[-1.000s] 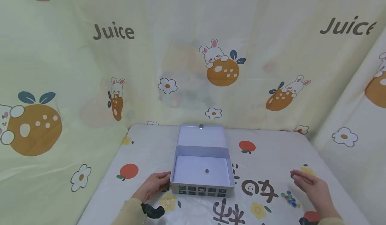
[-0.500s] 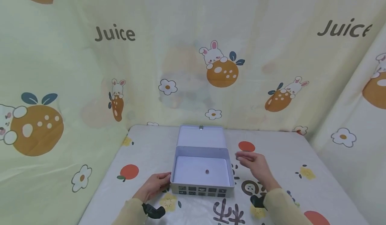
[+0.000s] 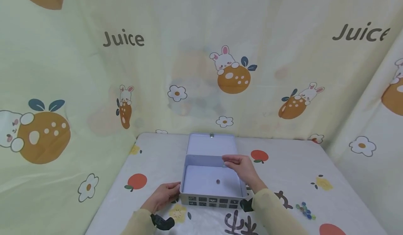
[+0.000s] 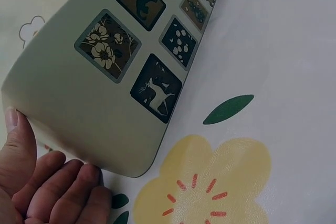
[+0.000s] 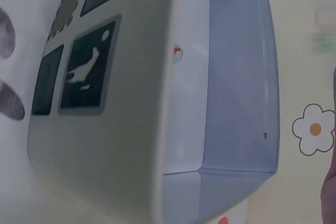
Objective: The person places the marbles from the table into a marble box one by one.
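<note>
A hinged metal box (image 3: 214,200) with small picture squares on its front lies with its lid (image 3: 211,144) back. One clear glass marble (image 5: 177,53) with a red-orange swirl sits on its pale floor. My left hand (image 3: 162,196) holds the box at its left side; in the left wrist view the thumb (image 4: 18,145) is at the corner and the curled fingers (image 4: 63,187) are low against the wall. Over the box's right rear, my right hand (image 3: 242,168) pinches a small marble (image 3: 224,165) mostly hidden by the fingertips. The right wrist view catches just a sliver of that hand.
Several blue and green marbles (image 3: 305,211) lie loose in a cluster on the printed tablecloth (image 3: 283,165), right of the box. A patterned curtain (image 3: 195,70) hangs behind the table and along both sides.
My right hand has moved left from beside the marble cluster to over the open box, still pinching the small marble. My left hand has stayed at the box's left side.
</note>
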`<move>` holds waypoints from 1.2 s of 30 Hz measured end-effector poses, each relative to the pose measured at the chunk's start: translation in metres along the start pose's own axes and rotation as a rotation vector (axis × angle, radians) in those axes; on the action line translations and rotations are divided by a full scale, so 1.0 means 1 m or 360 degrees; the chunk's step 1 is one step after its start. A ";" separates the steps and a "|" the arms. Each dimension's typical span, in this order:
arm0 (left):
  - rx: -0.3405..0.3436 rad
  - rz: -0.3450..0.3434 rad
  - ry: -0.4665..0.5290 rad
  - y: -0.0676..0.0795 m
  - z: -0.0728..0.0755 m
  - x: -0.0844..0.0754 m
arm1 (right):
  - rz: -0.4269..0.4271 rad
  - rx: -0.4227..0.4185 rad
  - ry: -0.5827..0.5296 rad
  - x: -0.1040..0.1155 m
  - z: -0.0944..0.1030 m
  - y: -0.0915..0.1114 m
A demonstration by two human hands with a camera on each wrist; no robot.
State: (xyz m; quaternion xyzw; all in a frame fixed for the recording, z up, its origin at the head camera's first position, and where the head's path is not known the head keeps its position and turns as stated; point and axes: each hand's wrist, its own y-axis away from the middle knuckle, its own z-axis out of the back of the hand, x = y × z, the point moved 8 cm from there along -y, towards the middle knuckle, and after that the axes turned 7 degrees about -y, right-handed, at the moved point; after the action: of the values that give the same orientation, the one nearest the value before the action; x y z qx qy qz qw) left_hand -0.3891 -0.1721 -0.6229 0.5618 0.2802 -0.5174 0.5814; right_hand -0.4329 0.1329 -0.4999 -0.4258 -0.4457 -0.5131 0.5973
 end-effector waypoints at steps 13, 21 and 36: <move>-0.0021 0.0035 0.0024 -0.002 0.000 0.001 | 0.0010 -0.0082 0.0060 -0.002 0.034 0.008; 0.0006 0.0008 0.0034 0.000 -0.001 -0.001 | -0.0008 -0.0175 0.0179 -0.021 0.111 0.029; -0.0013 0.0008 -0.0013 0.002 -0.001 -0.002 | -0.0102 -0.0347 0.0470 -0.063 0.242 0.090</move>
State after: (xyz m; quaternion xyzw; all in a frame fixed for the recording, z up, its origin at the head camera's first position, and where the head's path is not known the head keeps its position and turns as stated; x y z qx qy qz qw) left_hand -0.3879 -0.1709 -0.6207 0.5581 0.2784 -0.5171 0.5862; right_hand -0.3719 0.3911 -0.5073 -0.3934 -0.3082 -0.6342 0.5899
